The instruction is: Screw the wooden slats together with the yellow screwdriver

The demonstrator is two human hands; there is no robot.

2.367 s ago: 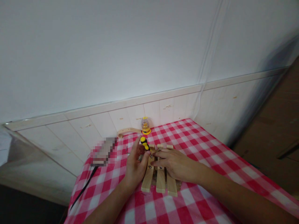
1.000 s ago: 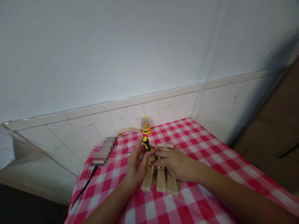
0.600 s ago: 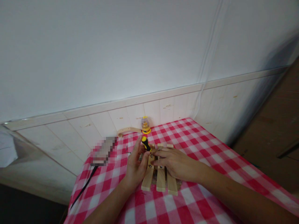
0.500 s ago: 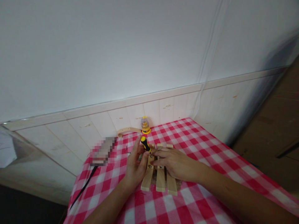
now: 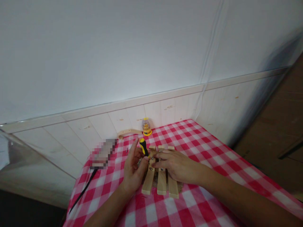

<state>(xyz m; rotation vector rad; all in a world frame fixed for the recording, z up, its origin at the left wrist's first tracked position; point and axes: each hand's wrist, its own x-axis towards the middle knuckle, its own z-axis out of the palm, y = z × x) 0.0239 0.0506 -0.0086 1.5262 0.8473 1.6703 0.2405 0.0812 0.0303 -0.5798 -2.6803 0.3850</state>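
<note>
Screwdriver (image 5: 144, 147), leaning left at the leftmost wooden slat (image 5: 148, 184) on the cloth-covered desk (image 5: 208, 209): with the left hand (image 5: 133, 170) half curled around the lower handle, forefinger raised, square it to the wood when turning. Steady the other slats (image 5: 162, 182) with the right hand (image 5: 177, 165), spread flat and apparently gripping nothing, fingers clear of the hidden tip.

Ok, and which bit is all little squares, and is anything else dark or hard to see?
In the head view, a patch on the left of the cloth is blocky squares, hiding what's there; in that same head view, the bottom-left corner is nearly black, the right side is dark and smeary, and the screwdriver's tip can't be made out.
</note>
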